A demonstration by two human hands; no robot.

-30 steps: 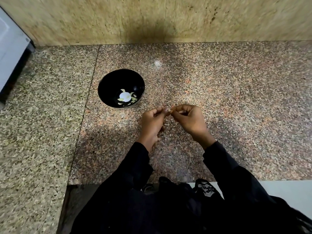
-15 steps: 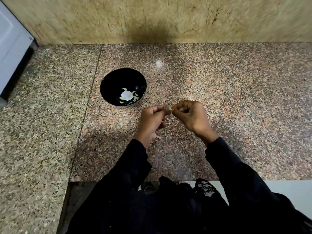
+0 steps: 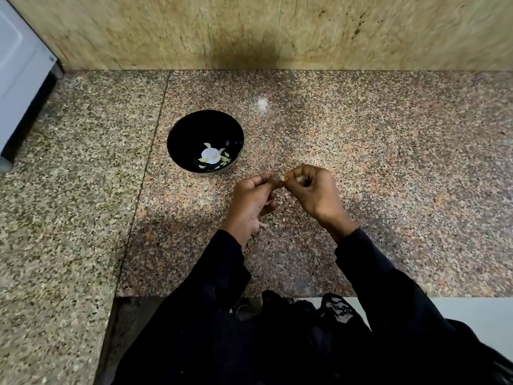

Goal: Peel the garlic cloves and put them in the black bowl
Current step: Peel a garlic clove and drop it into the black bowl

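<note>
Mid-frame, left hand [image 3: 254, 201] and right hand [image 3: 313, 194] both pinch a small garlic clove [image 3: 282, 178], probably half-peeled, above the desk [image 3: 388, 168]; black bowl [image 3: 183, 134] sits up-left, nearer the left hand.

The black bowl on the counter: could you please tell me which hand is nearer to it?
Left. The left hand sits just right of and below the black bowl; the right hand is farther right, beyond the left.
</note>
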